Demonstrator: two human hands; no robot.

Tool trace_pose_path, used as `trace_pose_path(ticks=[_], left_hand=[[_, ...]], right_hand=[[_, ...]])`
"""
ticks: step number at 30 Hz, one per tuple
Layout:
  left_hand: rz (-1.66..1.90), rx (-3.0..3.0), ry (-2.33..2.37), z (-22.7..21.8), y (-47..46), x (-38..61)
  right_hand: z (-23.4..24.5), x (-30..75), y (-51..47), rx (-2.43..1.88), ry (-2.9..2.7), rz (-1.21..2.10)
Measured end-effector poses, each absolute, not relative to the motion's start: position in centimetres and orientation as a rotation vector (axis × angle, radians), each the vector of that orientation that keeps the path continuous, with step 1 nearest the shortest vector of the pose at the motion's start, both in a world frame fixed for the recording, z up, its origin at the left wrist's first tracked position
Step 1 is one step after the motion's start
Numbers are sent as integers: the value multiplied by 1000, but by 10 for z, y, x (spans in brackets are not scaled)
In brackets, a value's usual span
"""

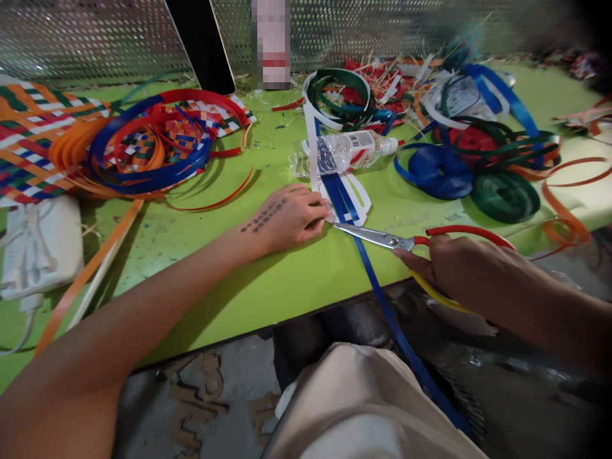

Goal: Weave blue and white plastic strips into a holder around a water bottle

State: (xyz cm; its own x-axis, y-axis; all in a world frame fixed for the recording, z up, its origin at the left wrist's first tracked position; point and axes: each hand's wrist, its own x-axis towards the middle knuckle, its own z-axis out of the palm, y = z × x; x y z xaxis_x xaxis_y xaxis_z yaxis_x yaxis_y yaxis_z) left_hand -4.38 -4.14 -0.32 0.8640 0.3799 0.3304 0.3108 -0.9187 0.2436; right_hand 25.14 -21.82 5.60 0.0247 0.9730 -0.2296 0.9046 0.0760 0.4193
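Observation:
My right hand (461, 264) grips a pair of scissors (380, 236) with red and yellow handles. The blades look closed or nearly so, and their tip reaches my left fingertips. My left hand (306, 213) rests on the green table with its fingers pinched at the white plastic strip (313, 153), beside a small blue and white woven piece (339, 196). What exactly lies between those fingertips is partly hidden. A long blue strip (377, 287) runs from the woven piece over the table edge. Behind it, a clear plastic bottle (354, 152) lies on its side across part of the strips.
Coiled blue (433, 171) and green (505, 194) strip rolls lie at the right. Orange, blue and red loops (153, 146) sit on a multicoloured woven sheet (29, 140) at the left, near a white power strip (43, 248). A perforated metal panel (119, 38) stands behind.

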Motion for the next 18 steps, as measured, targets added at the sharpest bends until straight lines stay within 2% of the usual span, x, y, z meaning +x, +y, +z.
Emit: trace_pose_path(ticks=[7, 14, 18], left_hand=[[519, 2817, 540, -1, -39, -46], [520, 2789, 556, -2, -39, -46], [531, 2800, 551, -3, -40, -46]], right_hand=[[68, 229, -225, 1899, 1761, 229], [70, 222, -235, 1877, 1889, 397], [69, 216, -242, 1927, 1880, 387]])
